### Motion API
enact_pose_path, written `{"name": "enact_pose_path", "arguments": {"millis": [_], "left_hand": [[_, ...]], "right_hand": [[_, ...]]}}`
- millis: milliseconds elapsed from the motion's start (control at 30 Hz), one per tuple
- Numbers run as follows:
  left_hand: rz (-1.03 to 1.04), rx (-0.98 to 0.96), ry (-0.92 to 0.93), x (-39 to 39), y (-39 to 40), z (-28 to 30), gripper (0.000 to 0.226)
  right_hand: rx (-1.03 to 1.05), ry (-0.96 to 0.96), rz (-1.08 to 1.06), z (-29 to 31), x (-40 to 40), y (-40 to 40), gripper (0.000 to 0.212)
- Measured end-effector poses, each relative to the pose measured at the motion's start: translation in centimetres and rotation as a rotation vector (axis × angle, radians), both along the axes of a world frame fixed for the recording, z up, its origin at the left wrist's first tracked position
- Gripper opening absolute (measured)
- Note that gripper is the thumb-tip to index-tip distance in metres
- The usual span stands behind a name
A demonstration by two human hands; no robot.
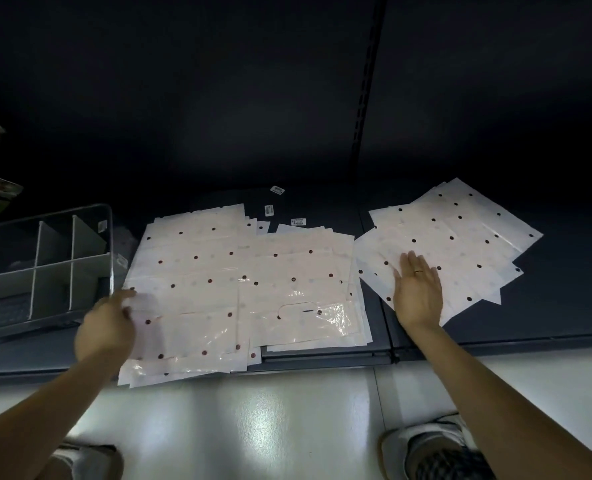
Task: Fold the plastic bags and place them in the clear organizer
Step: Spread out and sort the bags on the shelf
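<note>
While our right hand [417, 289] lies flat, fingers spread, on the right stack of polka-dot plastic bags [453, 244], our blurred left hand [109, 325] touches the left pile's [201, 271] edge, grip unclear; thin, slippery, limp sheets on the shelf [564, 299], best pinched at corners. Clear organizer [45, 265]: far left.

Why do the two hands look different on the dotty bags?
The right hand lies flat with straight fingers on the right pile of bags; the left hand is blurred at the left pile's edge, fingers curled, grip unclear. The right hand wears a ring; the left shows none. Both touch spotted bags.
</note>
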State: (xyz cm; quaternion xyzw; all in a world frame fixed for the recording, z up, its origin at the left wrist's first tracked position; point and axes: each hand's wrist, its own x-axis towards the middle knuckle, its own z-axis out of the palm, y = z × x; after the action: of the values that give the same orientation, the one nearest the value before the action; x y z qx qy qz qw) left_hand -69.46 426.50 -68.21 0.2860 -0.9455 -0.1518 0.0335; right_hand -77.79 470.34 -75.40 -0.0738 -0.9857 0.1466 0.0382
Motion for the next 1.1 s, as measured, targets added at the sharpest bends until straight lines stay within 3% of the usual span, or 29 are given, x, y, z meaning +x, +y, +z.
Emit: {"name": "enact_pose_path", "arguments": {"millis": [133,267,433,533,567,633,700,767,833,900,933,1000,1100], "left_hand": [[-0.132,-0.129,-0.055,0.3,1.2,-0.4,0.031],[-0.275,-0.115,0.009,-0.3,3.3,-0.7,0.03],[-0.37,0.282,0.089,-0.8,7.7,-0.6,0.027],[-0.28,0.787,0.038,-1.4,11.1,0.6,0.02],[-0.235,0.982,0.002,-1.7,12.1,1.0,0.025],[-0.192,1.237,-0.085,-2.1,13.5,1.8,0.054],[-0.199,1.381,-0.155,-2.5,14.7,2.5,0.075],[-0.189,1.458,-0.145,-3.2,15.3,3.1,0.073],[-0.104,1.398,-0.034,-3.8,15.3,3.7,0.054],[-0.019,1.146,0.085,-4.3,14.6,3.4,0.026],[-0.033,0.988,0.112,-4.5,13.9,3.2,0.023],[-0.194,0.809,0.083,-4.5,12.6,3.7,0.027],[-0.62,0.737,-0.212,-4.6,11.2,6.2,0.026]], "right_hand": [[-0.109,0.132,-0.039,0.9,-0.3,-0.4,0.032],[-0.1,0.214,0.138,2.3,-0.2,-2.6,0.026],[-0.229,0.148,0.233,3.2,0.2,-6.9,0.038],[-0.337,0.13,0.364,4.5,0.8,-9.7,0.04],[-0.323,0.113,0.429,4.9,1.1,-10.6,0.04],[-0.347,0.055,0.479,5.5,2.0,-12.5,0.042],[-0.613,-0.068,0.413,6.4,3.2,-14.6,0.044],[-0.972,-0.234,0.386,7.3,4.3,-16.6,0.046],[-1.128,-0.305,0.428,7.9,5.0,-17.9,0.04],[-1.123,-0.289,0.417,8.6,4.7,-18.1,0.032],[-1.061,-0.247,0.403,8.8,4.2,-17.8,0.032],[-0.842,-0.145,0.457,9.3,3.0,-16.7,0.045],[-0.645,-0.18,0.657,10.0,1.0,-14.5,0.079]]}}
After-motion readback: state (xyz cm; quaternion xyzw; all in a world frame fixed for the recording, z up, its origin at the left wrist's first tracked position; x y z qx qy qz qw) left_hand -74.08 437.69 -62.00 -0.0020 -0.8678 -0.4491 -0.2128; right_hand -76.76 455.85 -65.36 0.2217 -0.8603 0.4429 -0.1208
